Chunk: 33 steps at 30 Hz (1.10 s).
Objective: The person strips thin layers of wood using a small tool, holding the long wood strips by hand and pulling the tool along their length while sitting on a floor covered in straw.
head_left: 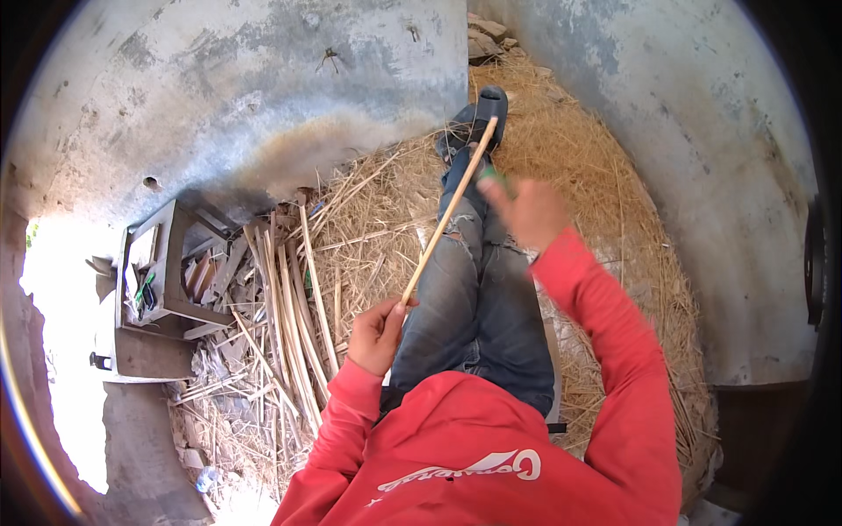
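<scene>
Stick (449, 209): long, pale, thin, held slanting over the person's outstretched jeans-clad legs (478, 289). Left hand (377, 335) is closed around its near end, fingers pressed together on it. Right hand (526, 210) sits further out, beside the stick's upper part; it is motion-blurred, something green (493, 178) shows at its fingers, and whether it pinches that or lies spread cannot be told. The stick's far tip reaches past the right hand to the dark shoe (481, 123).

Judgement: working along the stick goes best with the left-hand grip kept firm and low, so the shaft does not twist, and with strokes directed away from the legs beneath.

Left of the left hand: a bundle of similar canes (294, 324) on straw (579, 140). Beyond them, a grey metal frame (153, 289) with clutter. Concrete walls (219, 79) close in on both sides, limiting elbow room.
</scene>
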Available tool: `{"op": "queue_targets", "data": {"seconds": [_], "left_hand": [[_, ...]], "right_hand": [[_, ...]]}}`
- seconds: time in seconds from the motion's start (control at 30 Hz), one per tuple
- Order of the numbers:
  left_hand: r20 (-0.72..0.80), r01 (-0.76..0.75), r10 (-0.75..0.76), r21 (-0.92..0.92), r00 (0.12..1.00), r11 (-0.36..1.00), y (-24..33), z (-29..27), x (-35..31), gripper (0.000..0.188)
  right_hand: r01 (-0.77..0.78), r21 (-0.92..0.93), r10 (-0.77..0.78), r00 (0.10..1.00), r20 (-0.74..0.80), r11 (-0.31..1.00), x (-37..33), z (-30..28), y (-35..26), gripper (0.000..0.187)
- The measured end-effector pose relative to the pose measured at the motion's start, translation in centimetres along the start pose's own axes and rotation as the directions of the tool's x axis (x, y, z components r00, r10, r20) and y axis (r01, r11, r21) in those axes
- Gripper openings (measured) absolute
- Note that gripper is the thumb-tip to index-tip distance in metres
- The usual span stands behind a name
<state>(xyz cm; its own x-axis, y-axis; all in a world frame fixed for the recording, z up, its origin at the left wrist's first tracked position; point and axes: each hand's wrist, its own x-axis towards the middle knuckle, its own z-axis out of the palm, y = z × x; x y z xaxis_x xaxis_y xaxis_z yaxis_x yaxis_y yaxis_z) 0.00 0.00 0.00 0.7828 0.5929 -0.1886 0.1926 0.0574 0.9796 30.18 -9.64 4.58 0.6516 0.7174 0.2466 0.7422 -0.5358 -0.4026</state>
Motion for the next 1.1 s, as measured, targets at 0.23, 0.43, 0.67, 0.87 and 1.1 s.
{"op": "queue_targets", "data": {"seconds": [0.23, 0.43, 0.67, 0.87, 1.1], "left_hand": [[-0.005, 0.001, -0.001, 0.065, 1.0, 0.998, -0.6, -0.6, -0.1, 0.027], [-0.038, -0.043, 0.052, 0.212, 0.998, 0.976, -0.6, 0.6, 0.0, 0.025], [0.002, 0.002, -0.002, 0.189, 1.0, 0.982, -1.2, 0.5, -1.7, 0.025], [0.018, 0.034, -0.038, 0.172, 0.999, 0.984, -1.6, -0.3, -2.7, 0.026], [0.035, 0.113, -0.117, 0.098, 0.993, 0.989, -2.1, -2.2, -2.6, 0.033]], "right_hand": [[0.093, 0.208, -0.111, 0.991, 0.08, 0.974, -4.5, 0.6, -0.2, 0.072], [0.124, 0.105, -0.145, 0.964, 0.225, 0.987, -6.7, 2.4, -2.6, 0.073], [0.114, 0.151, -0.149, 0.958, 0.244, 0.982, -6.4, 2.5, -0.4, 0.072], [-0.224, 0.225, 0.208, 0.974, 0.094, 0.948, -2.2, 1.7, 3.3, 0.085], [-0.187, 0.258, 0.203, 0.978, -0.038, 0.948, -0.7, 0.4, 8.6, 0.073]]}}
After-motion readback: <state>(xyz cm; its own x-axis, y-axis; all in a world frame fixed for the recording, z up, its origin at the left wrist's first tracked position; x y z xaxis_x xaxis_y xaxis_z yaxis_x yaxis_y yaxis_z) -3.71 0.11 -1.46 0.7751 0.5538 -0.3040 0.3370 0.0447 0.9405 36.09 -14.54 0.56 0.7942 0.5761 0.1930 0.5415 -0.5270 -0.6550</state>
